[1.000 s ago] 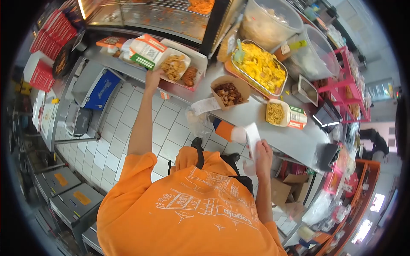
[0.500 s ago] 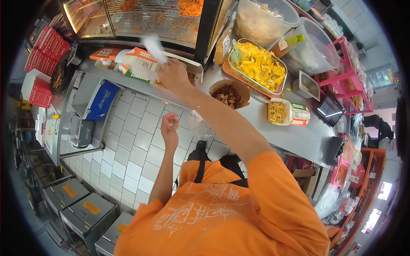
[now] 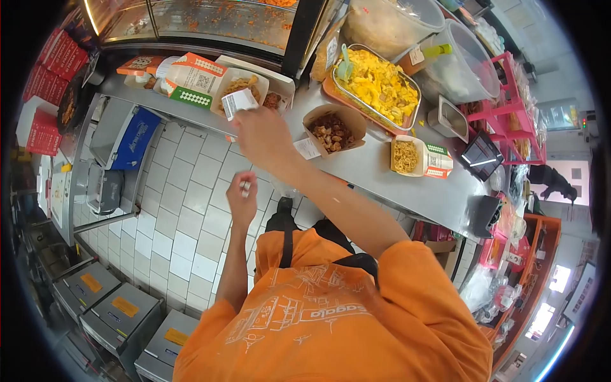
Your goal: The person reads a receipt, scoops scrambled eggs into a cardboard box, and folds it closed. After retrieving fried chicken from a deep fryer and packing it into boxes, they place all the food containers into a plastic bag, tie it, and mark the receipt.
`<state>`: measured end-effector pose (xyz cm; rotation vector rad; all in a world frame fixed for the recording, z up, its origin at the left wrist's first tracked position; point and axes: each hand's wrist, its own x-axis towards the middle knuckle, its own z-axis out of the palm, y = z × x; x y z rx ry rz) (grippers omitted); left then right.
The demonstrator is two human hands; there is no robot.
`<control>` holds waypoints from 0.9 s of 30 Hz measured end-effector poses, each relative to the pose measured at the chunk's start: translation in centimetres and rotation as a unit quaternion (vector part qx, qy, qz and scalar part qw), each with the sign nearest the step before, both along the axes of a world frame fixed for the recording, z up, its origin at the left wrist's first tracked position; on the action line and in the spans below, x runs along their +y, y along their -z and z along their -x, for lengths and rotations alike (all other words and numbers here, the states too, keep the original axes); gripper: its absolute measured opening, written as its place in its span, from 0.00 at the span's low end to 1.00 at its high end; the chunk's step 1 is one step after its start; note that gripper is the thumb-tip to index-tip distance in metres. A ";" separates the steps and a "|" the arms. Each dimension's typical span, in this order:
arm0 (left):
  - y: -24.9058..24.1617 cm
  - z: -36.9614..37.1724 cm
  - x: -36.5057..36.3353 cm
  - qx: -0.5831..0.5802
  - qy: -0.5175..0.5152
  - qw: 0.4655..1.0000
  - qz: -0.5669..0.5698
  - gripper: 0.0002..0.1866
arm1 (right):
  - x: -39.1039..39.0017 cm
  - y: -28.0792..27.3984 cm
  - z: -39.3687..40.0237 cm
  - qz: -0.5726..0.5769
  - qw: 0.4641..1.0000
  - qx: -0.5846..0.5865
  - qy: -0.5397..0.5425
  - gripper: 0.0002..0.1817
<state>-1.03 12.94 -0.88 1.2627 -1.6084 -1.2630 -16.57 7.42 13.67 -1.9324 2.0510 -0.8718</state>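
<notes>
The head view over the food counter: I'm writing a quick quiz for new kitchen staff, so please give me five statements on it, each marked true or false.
1. The right hand is at a white printed slip. True.
2. The left hand rests on the counter. False: it is apart from the counter, something small and white at its curled fingers.
3. A green utensil is at the left end of the yellow food in the picture. True.
4. The noodles are left of the open brown carton. False: in the picture they are to its right.
5. The person's top is orange. True.
</notes>
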 end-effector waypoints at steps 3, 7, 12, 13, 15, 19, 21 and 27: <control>-1.9 5.3 -3.0 -0.046 0.055 0.980 0.187 0.10 | 7.9 1.4 1.3 0.148 0.954 -0.248 0.080 0.13; -3.3 11.2 -3.1 -0.142 0.095 0.935 0.311 0.13 | 14.5 6.4 5.7 0.045 0.905 -0.285 0.313 0.40; -0.3 12.8 -2.6 -0.233 0.160 0.934 0.219 0.09 | 9.4 8.2 10.1 0.174 0.918 -0.221 0.279 0.61; 0.0 12.1 -2.4 -0.252 0.172 0.931 0.200 0.08 | 8.9 9.4 11.0 0.187 0.907 -0.274 0.261 0.62; 0.4 8.3 -2.3 -0.225 0.191 0.946 0.133 0.08 | 8.9 7.6 11.6 0.212 0.876 -0.343 0.264 0.59; -7.3 -0.5 -1.6 -0.215 0.177 0.960 -0.022 0.17 | 10.9 10.3 15.4 0.121 0.913 -0.309 0.235 0.55; -16.0 1.2 0.8 -0.066 0.097 0.985 -0.129 0.17 | 12.9 8.3 16.2 0.143 0.913 -0.332 0.190 0.58; -20.4 10.6 2.4 0.035 0.294 0.955 -0.034 0.16 | 14.7 10.9 18.4 0.197 0.919 -0.275 0.201 0.56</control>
